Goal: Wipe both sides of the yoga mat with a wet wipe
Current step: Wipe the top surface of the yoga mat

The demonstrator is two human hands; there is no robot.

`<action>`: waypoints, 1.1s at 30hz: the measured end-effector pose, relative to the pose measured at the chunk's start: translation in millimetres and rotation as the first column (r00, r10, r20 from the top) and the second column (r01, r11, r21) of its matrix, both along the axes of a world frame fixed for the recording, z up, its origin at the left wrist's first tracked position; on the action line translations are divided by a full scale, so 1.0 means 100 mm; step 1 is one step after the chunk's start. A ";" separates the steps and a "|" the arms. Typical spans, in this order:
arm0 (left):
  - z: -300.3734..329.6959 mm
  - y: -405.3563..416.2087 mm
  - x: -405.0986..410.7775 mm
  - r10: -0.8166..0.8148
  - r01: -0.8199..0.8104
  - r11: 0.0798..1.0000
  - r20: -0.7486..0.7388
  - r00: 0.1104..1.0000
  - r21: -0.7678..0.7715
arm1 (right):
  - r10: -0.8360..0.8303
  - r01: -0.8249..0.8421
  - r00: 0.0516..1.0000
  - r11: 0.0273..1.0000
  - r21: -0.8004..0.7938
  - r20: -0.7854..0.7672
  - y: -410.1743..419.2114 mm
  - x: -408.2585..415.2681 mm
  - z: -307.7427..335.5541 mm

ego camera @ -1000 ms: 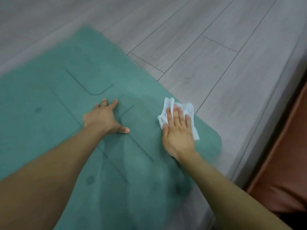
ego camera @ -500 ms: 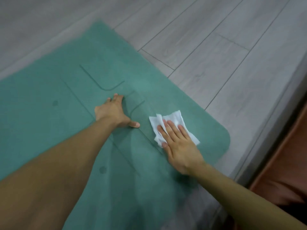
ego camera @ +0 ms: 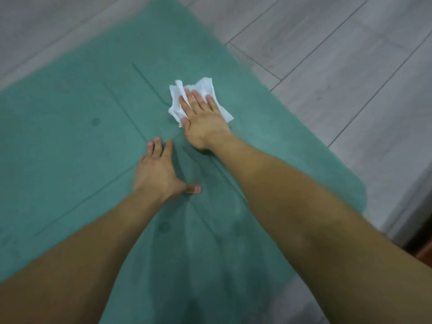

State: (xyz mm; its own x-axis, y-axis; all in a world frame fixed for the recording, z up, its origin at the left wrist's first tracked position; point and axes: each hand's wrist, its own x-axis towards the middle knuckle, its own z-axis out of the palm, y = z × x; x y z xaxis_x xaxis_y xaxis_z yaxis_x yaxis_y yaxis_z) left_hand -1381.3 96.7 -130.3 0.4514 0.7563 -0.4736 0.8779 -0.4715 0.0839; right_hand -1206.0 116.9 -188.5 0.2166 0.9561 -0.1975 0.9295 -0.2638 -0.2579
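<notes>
Yoga mat, teal, laid flat on floor, judged soft, limp, best lifted by an edge; wet wipe, crumpled, pressed flat under straight fingers of right hand; left hand splayed, braced alongside.

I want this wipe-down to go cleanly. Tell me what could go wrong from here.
1. The wipe is crumpled under the flat right hand; it may bunch further and leave streaks.
2. The left hand presses on the mat near the right hand, so the patch beneath it could be missed.
3. Damp-looking dark patches on the mat near the arms could be slippery for a bracing palm.
</notes>
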 end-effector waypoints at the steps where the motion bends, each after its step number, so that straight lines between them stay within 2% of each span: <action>1: -0.02 0.00 -0.02 -0.003 0.003 1.000 0.001 1.000 0.002 | 0.009 -0.008 1.000 1.000 0.028 -0.015 -0.16 0.05 -0.01; 5: -0.05 0.02 -0.03 -0.005 0.005 1.000 0.008 1.000 -0.005 | -0.035 0.034 0.999 0.996 0.079 0.013 -1.49 0.36 -0.03; 10: -0.04 0.06 0.01 -0.005 0.005 1.000 -0.020 1.000 -0.005 | -0.324 0.329 0.944 0.942 -0.066 0.066 -3.33 0.86 0.09; 13: 0.08 -0.12 0.00 -0.007 0.007 1.000 -0.005 1.000 0.027 | -0.557 0.559 0.829 0.826 -0.070 0.050 -3.45 0.63 0.06; 14: 0.12 -0.25 -0.01 -0.017 0.017 0.998 0.003 1.000 0.057 | -0.577 0.579 0.815 0.814 -0.042 0.044 -3.30 0.45 0.06; 15: 0.15 -0.41 -0.03 -0.042 0.041 0.995 0.006 0.999 0.088 | -0.541 0.542 0.840 0.840 -0.002 0.039 -3.11 0.21 0.04; 16: 0.16 -0.56 -0.06 -0.078 0.076 0.990 0.013 0.997 0.116 | -0.439 0.437 0.898 0.898 0.045 0.024 -2.91 -0.10 0.01; 18: 0.17 -0.85 -0.18 -0.140 0.130 0.977 0.050 0.989 0.167 | -0.105 0.104 0.994 0.990 0.094 0.009 -2.60 -0.85 -0.02; 19: 0.17 -0.95 -0.27 -0.162 0.147 0.971 0.068 0.984 0.188 | 0.027 -0.026 1.000 0.996 0.084 -0.006 -2.56 -1.14 0.00; 21: 0.18 -1.03 -0.44 -0.200 0.180 0.959 0.069 0.977 0.221 | 0.168 -0.164 0.985 0.983 0.087 -0.039 -2.62 -1.17 0.05; 23: 0.21 -1.03 -0.60 -0.184 0.173 0.965 0.038 0.982 0.196 | 0.138 -0.140 0.990 0.987 0.079 0.031 -2.83 -0.72 0.00; 25: 0.23 -1.00 -0.74 -0.138 0.136 0.982 0.008 0.990 0.129 | -0.111 0.108 0.992 0.993 0.043 0.057 -3.09 -0.09 0.00; 27: 0.20 -1.00 -0.88 -0.147 0.148 0.987 -0.024 0.989 0.061 | -0.361 0.361 0.932 0.933 -0.002 0.027 -3.32 0.33 0.07; 29: 0.12 -1.01 -1.02 -0.178 0.178 0.984 -0.031 0.984 0.013 | -0.536 0.535 0.844 0.844 -0.035 -0.012 -3.35 0.25 0.06; 30: 0.09 -1.01 -1.08 -0.197 0.197 0.980 -0.029 0.980 -0.003 | -0.565 0.565 0.825 0.825 -0.014 0.003 -3.29 0.01 0.08; 31: 0.06 -1.01 -1.13 -0.217 0.217 0.976 -0.027 0.976 -0.018 | -0.536 0.535 0.844 0.844 0.020 0.015 -3.26 -0.32 0.08; 33: 0.02 -1.02 -1.19 -0.245 0.244 0.969 -0.028 0.969 -0.037 | -0.283 0.283 0.959 0.957 0.056 -0.006 -3.34 -1.08 0.06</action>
State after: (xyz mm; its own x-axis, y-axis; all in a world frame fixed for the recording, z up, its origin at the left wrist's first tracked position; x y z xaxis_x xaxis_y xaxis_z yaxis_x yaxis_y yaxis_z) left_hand -1500.3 -5.0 -128.1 0.6048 0.6085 -0.5138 0.7386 -0.6698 0.0763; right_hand -1314.2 -216.9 -182.4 0.4806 0.8649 -0.1446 0.8191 -0.5016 -0.2784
